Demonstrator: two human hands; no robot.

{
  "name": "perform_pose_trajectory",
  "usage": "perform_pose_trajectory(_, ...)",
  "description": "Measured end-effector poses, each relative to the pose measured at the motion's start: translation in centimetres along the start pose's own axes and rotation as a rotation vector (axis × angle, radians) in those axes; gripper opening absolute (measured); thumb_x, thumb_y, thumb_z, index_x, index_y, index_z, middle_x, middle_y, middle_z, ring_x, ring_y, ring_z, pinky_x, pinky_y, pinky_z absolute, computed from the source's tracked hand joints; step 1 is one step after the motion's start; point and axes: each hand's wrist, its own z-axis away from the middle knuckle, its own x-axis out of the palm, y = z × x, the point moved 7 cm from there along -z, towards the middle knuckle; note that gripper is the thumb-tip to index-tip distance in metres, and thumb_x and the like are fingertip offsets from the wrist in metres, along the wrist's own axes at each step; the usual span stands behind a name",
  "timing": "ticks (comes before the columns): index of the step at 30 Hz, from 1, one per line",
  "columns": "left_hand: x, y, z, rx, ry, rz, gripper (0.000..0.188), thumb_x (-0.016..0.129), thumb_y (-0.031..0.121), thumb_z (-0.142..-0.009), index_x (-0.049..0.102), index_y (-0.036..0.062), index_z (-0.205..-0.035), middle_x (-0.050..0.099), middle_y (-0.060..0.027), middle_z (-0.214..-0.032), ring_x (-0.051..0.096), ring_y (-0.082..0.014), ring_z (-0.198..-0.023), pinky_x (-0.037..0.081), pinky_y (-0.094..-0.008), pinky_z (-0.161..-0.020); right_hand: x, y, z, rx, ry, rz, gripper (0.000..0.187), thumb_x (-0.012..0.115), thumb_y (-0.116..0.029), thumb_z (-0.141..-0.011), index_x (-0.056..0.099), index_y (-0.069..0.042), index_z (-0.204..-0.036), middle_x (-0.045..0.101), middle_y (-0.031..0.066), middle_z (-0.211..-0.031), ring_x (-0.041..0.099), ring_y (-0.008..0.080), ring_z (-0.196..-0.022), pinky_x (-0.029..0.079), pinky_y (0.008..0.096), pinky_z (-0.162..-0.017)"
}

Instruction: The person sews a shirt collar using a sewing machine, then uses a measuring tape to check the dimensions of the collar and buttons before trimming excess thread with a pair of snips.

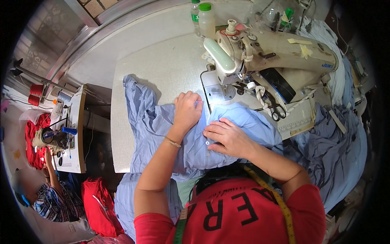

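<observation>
A light blue button-up shirt (pixel 162 134) is spread over the sewing table, its sleeve reaching to the far left. My left hand (pixel 187 109) is closed on the cloth near the front edge, thumb and curled fingers pinching it. Beside it, my right hand (pixel 227 137) lies on the shirt with fingers stretched out and thumb apart, next to a small white button (pixel 207 142). Just beyond both hands is the sewing machine's metal plate (pixel 219 92), under the head of the white sewing machine (pixel 280 53). The cloth under my palms is hidden.
Scissors (pixel 277 110), a phone (pixel 278 85) and a twisted white cord lie right of the needle. Two bottles (pixel 206 20) stand behind the machine. More blue garments (pixel 325 150) heap at the right. At far left, another person (pixel 53 195) sits at a second machine with red cloth.
</observation>
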Motion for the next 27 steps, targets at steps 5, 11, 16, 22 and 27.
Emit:
perform_pose_trajectory(5,-0.4,0.0,0.0,-0.029,0.071,-0.108,0.009,0.068,0.013,-0.075,0.063,0.0073,-0.081,0.062,-0.0085,-0.086,0.055,-0.0305,-0.085,0.042,-0.0405,-0.076,-0.1,-0.1,-0.3,-0.003,-0.006,0.022,0.041,0.067,-0.032,-0.08,0.059,-0.005,-0.111,0.058,0.0071,-0.116,0.051,0.0248,-0.113,0.036,0.0429,-0.099)
perform_pose_trajectory(11,-2.0,-3.5,0.4,-0.098,-0.061,0.12,0.019,0.069,0.011,-0.076,0.065,0.0061,-0.094,0.062,-0.0104,-0.093,0.056,-0.0286,-0.089,0.044,-0.0401,-0.08,0.8,-0.4,-2.0,-0.133,-0.03,-0.041,0.04,0.066,-0.031,-0.081,0.059,-0.005,-0.11,0.057,0.0083,-0.114,0.051,0.0251,-0.112,0.036,0.0417,-0.098)
perform_pose_trajectory(16,-7.1,0.9,2.2,0.058,0.008,0.048,0.026,0.066,0.009,-0.08,0.064,0.0043,-0.105,0.06,-0.0133,-0.109,0.055,-0.0312,-0.103,0.043,-0.0391,-0.09,1.0,-0.5,-2.4,-0.199,-0.066,-0.061,0.036,0.066,-0.028,-0.081,0.06,-0.004,-0.108,0.057,0.0092,-0.112,0.052,0.0262,-0.111,0.038,0.0408,-0.097)
perform_pose_trajectory(22,-5.4,4.2,8.6,0.13,-0.248,-0.031,0.042,0.067,0.023,-0.083,0.056,0.0025,-0.118,0.053,-0.0158,-0.126,0.047,-0.036,-0.118,0.033,-0.0475,-0.103,0.4,1.5,-1.9,0.004,0.127,-0.183,0.026,0.065,-0.015,-0.079,0.061,-0.004,-0.103,0.059,0.0109,-0.105,0.054,0.0287,-0.104,0.04,0.0393,-0.095)
perform_pose_trajectory(27,-5.0,3.7,9.2,0.068,-0.234,-0.079,0.049,0.065,0.029,-0.084,0.053,0.0026,-0.123,0.049,-0.0179,-0.131,0.043,-0.0373,-0.123,0.03,-0.0501,-0.105,-1.6,3.1,-3.4,0.118,0.215,0.061,0.025,0.061,-0.003,-0.077,0.06,-0.001,-0.101,0.06,0.0131,-0.108,0.055,0.0323,-0.1,0.044,0.0398,-0.09)
